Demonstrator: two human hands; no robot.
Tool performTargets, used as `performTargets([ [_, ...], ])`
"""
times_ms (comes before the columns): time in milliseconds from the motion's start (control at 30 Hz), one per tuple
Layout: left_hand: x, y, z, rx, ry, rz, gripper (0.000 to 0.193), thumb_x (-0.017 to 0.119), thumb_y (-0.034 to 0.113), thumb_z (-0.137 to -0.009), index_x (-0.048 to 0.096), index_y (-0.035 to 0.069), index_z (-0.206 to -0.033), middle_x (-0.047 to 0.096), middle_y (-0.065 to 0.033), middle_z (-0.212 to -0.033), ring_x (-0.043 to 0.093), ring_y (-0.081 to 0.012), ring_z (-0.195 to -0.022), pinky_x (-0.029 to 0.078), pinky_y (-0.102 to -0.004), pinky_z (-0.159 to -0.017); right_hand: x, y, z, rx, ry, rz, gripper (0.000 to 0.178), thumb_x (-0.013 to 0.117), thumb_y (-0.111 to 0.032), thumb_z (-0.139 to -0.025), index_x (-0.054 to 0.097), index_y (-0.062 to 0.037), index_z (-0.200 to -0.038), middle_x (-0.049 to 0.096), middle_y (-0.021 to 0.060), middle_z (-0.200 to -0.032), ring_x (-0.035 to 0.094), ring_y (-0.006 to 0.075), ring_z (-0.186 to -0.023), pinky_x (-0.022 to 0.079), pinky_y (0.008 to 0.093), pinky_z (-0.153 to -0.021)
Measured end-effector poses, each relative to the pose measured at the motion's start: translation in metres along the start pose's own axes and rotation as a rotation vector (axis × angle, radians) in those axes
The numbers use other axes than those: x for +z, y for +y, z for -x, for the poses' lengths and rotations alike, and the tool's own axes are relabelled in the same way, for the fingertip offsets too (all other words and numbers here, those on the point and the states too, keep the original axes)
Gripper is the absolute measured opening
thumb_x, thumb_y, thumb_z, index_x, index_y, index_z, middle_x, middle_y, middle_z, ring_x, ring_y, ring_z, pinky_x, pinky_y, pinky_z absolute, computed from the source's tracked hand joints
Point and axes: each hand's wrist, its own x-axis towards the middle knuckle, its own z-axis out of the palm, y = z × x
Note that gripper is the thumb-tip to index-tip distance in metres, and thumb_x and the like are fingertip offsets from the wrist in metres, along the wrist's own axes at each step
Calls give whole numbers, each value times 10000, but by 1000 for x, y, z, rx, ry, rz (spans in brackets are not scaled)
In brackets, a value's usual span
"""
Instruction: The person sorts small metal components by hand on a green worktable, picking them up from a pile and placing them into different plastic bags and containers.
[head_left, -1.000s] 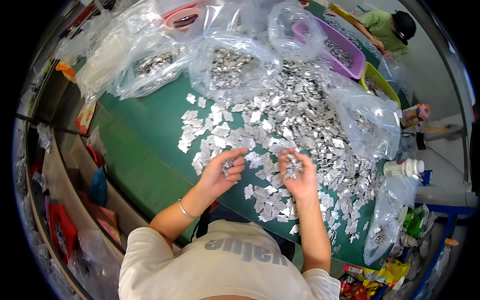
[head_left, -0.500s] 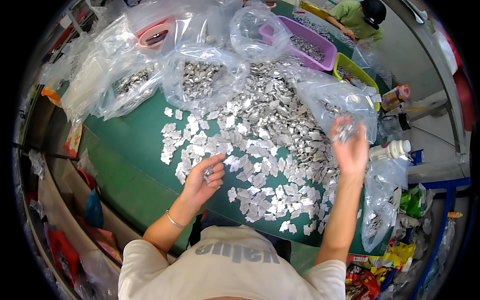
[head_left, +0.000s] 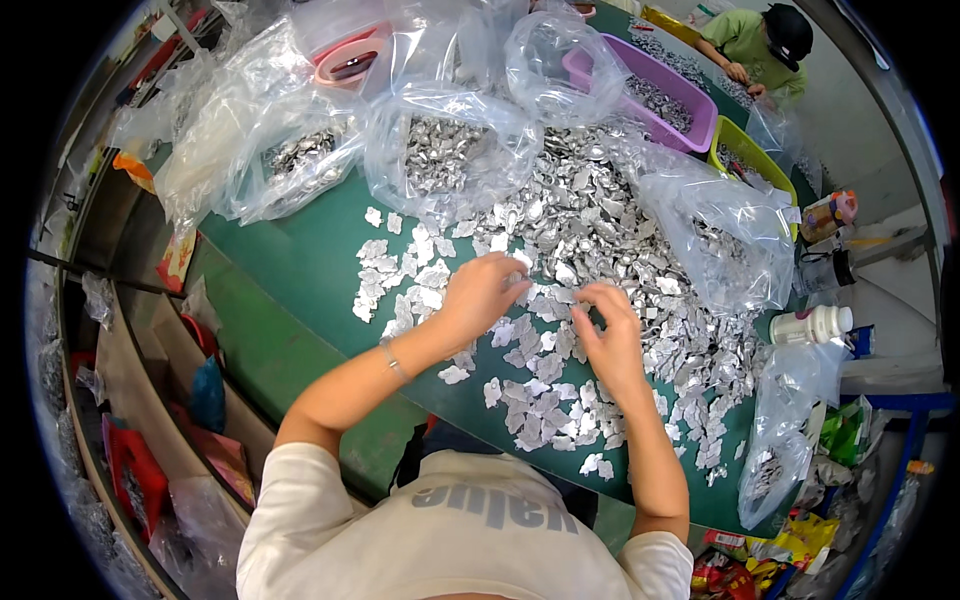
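Note:
Small flat silvery metal pieces (head_left: 540,385) with wavy outlines lie scattered over the green table (head_left: 290,255), rising into a dense heap (head_left: 590,215) farther back. My left hand (head_left: 480,295) is over the loose pieces near the heap's front edge, fingers bent and thumb drawn in toward them. A bright piece shows at its fingertips. To its right, my right hand (head_left: 613,340) hovers low over the pieces. Its thumb and bent fingers are apart, with nothing visible between them. The two hands face each other across a short gap.
Clear plastic bags of metal pieces (head_left: 440,150) stand along the back, with another bag (head_left: 715,240) on the right. Beyond are a purple bin (head_left: 700,120) and a yellow-green bin (head_left: 790,185). A white bottle (head_left: 810,325) lies at the right edge. A person (head_left: 750,55) works at the far right.
My right hand, which held several metal pieces raised by the right bag, has come down and left to the scattered pieces. My left hand has reached forward and right toward the heap.

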Motion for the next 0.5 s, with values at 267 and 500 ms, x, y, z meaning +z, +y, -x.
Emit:
performTargets([
  [267, 25, -5, -30, -15, -99, -146, 262, 726, 201, -747, 649, 14, -913, 604, -112, -728, 601, -251, -649, 480, -350, -591, -17, 16, 21, 317, -220, -11, 162, 641, -48, -776, 614, 11, -925, 594, 123, -836, 582, 268, -721, 475, 347, -660],
  [500, -19, 8, -8, -721, -218, 1010, 160, 607, 187, -858, 573, 31, -850, 516, -14, -655, 440, -73, -520, 324, -192, -402, 7, 29, 1, -39, -48, 463, 236, 652, -65, -752, 583, -6, -970, 573, 105, -948, 549, 289, -879, 445, 383, -769],
])
